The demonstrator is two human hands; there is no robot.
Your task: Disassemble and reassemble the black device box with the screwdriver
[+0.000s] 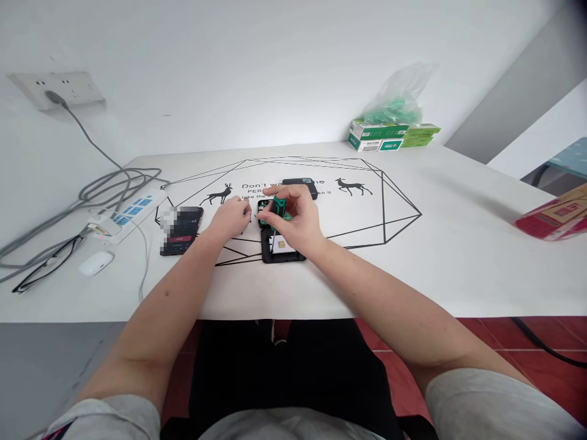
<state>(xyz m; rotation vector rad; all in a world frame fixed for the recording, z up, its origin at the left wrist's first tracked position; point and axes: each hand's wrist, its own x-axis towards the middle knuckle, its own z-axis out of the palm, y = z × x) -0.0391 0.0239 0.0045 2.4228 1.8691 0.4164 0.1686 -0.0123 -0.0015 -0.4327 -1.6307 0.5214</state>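
In the middle of the table lies an opened black device (283,259). Its housing frames a white panel with a small gold square, and a green circuit board (263,206) shows at its upper end. My right hand (300,217) grips a green and black screwdriver (278,206) above it; the thin shaft points down over the housing. Just left of the device rests my left hand (233,217), fingers curled in, with a tiny bluish bit at the fingertips that I cannot make out. Behind my right hand sits a black cover-like part (293,181), partly hidden.
A phone (183,231) lies left of my left forearm. Farther left are a white earbud case (96,263), glasses (48,266), a power strip (131,214) and looped grey cables. Green boxes (378,131) with a plastic bag (398,101) stand at the back wall; a red package (554,214) is far right.
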